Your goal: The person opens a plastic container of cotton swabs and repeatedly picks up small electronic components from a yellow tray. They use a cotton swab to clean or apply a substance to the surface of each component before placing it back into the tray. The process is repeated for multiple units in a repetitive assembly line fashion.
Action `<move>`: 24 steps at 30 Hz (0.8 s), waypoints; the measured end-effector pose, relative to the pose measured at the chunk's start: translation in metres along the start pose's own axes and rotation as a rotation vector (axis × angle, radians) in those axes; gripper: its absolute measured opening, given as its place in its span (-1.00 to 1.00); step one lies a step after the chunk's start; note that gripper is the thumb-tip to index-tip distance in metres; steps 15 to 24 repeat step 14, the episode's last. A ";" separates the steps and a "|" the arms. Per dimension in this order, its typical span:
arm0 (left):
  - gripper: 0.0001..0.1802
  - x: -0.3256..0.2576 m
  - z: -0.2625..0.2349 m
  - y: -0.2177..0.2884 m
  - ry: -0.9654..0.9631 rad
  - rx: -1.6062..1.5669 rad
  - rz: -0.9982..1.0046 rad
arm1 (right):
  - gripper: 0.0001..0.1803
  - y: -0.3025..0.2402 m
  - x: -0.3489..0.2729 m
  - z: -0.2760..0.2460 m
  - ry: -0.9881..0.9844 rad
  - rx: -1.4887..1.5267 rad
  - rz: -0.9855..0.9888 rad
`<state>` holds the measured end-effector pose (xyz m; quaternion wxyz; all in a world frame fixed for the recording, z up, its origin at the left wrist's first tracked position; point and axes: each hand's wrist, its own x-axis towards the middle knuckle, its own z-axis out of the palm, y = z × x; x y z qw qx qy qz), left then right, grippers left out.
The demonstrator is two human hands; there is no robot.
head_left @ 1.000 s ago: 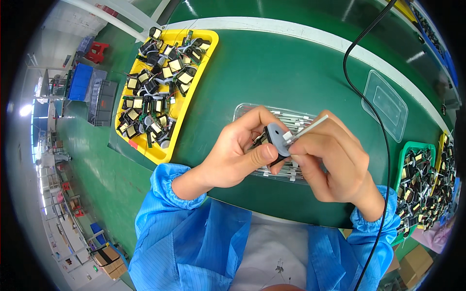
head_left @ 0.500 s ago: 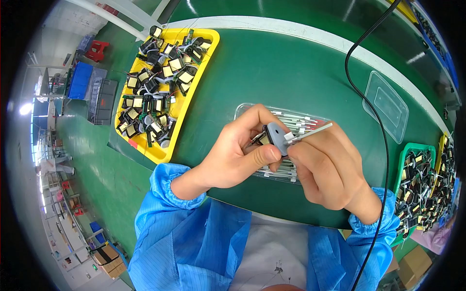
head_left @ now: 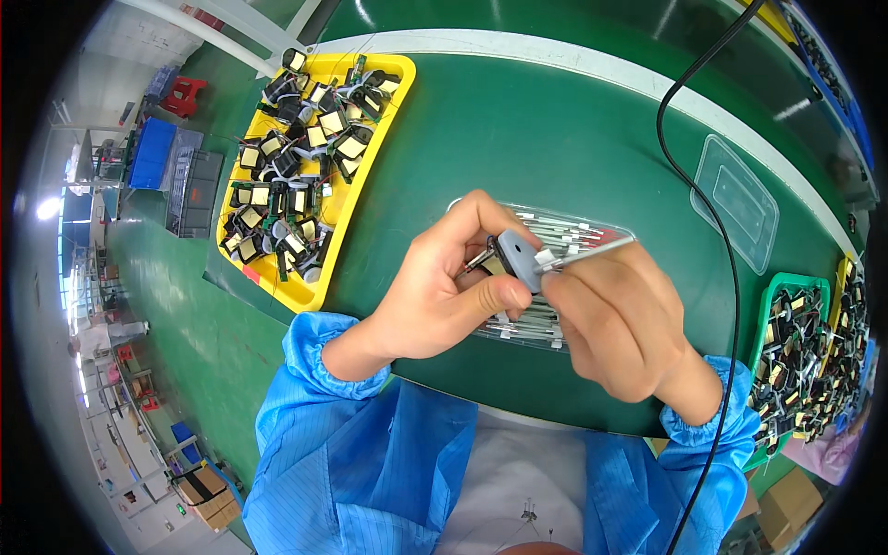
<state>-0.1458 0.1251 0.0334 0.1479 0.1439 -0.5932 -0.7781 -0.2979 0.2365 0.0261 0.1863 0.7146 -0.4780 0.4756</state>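
Observation:
My left hand (head_left: 430,296) grips a small electronic assembly with a rounded grey cover (head_left: 520,261), a hole in the cover and dark and pale yellow parts behind it. Pinched in my right hand (head_left: 634,324) is a thin pale cable (head_left: 597,250) with a white connector, its connector end right at the edge of the grey cover. Whether the connector is seated there, I cannot tell. Beneath both hands lies a clear plastic box (head_left: 453,205), partly hidden by them, with several similar cables (head_left: 564,231) in it.
To the left, a yellow tray (head_left: 359,208) is heaped with black assemblies bearing pale yellow pads. A clear lid (head_left: 740,208) lies at the right on the green table (head_left: 536,120). A black cable (head_left: 660,129) hangs down the right side. Beyond it a green tray (head_left: 768,301) holds more assemblies.
Both hands have shifted slightly left, carrying the assembly and the cable with them. The grey cover is turned a little, and the holds are unchanged.

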 end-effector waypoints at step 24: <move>-0.43 0.004 -0.004 -0.004 -0.019 -0.092 -0.033 | -0.59 0.003 0.000 -0.004 0.009 0.116 0.126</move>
